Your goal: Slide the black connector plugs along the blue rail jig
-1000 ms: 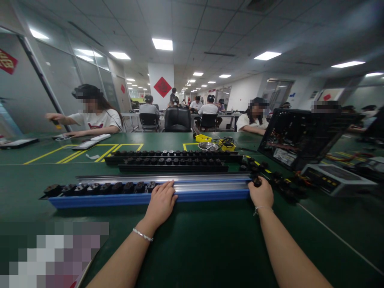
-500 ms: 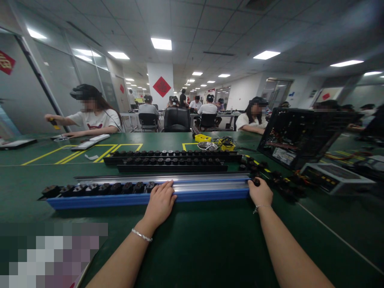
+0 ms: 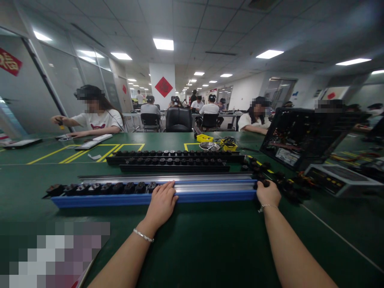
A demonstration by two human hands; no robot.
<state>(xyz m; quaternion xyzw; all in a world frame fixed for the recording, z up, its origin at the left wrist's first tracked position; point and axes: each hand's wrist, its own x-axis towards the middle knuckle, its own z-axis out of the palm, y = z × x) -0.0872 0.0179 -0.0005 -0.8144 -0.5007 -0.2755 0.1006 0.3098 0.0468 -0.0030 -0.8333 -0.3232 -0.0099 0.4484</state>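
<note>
A long blue channel [image 3: 210,196] with a silvery inside lies crosswise before me. A row of black socket modules [image 3: 107,188] sits in its left part. My left hand [image 3: 163,200] lies over the middle of the channel beside the last module, fingers across the top, thumb at the front wall. At the channel's right end, my right hand [image 3: 269,195] pinches a small black socket module [image 3: 265,183], mostly covered by the fingers. Right behind the blue channel runs a dark-edged metal strip [image 3: 192,176].
Two black strips of sockets [image 3: 174,161] lie farther back. Loose black modules [image 3: 288,186] are scattered right of my right hand, near a power supply unit [image 3: 342,180] and an open computer case [image 3: 295,138]. Yellow trays [image 3: 205,138] and a metal bowl [image 3: 209,147] stand behind. Co-workers sit opposite.
My right hand has shifted slightly right with the black module, showing more of the channel's right end. My left hand stays on the channel. The whole view has drifted a little.
</note>
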